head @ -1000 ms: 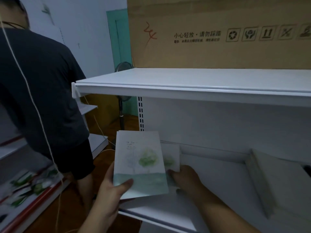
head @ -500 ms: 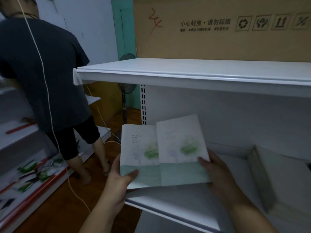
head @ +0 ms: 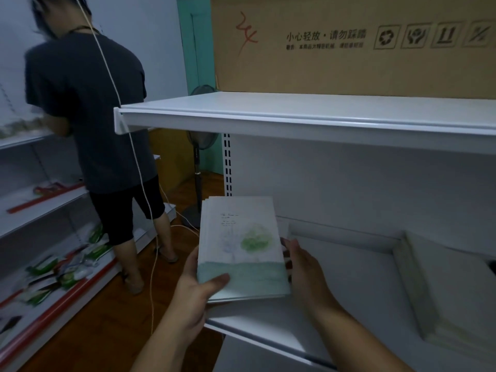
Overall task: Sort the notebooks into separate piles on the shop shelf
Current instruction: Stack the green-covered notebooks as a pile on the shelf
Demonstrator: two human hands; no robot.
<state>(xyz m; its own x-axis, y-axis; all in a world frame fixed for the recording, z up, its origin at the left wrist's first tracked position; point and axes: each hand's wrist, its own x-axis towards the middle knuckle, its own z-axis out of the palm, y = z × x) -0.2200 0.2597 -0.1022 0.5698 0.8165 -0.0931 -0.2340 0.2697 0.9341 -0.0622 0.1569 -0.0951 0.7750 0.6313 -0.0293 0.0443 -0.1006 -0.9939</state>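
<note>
Above the front edge of the white lower shelf (head: 349, 291), a small stack of notebooks (head: 241, 248) is held in the air, covers facing up, each showing a pale page with a green tree and a teal band along the near end. The edges of several notebooks fan out slightly at the stack's left side. The left hand (head: 196, 294) grips the stack at its seven o'clock corner, thumb curled over the teal band and fingers underneath. The right hand (head: 303, 267) presses against the stack's three o'clock edge with its fingers fairly straight along the side; whether any finger curls under the covers I cannot tell.

On the same shelf, well apart at three o'clock from the held stack, a pile of pale notebooks (head: 451, 291) lies flat, its covers blurred. The upper shelf (head: 295, 114) runs across at twelve o'clock, and a large cardboard box (head: 349, 49) with printed handling symbols stands on it.

At ten o'clock a second person in a dark shirt (head: 86, 103) stands with their back turned, facing another shelving unit (head: 40, 210) that carries green-and-white packets on its lower levels. A white cable (head: 139, 183) hangs down past this person to the wooden floor (head: 94, 331). A standing fan (head: 200, 146) is beside the teal door (head: 194, 44) behind the shelf.
</note>
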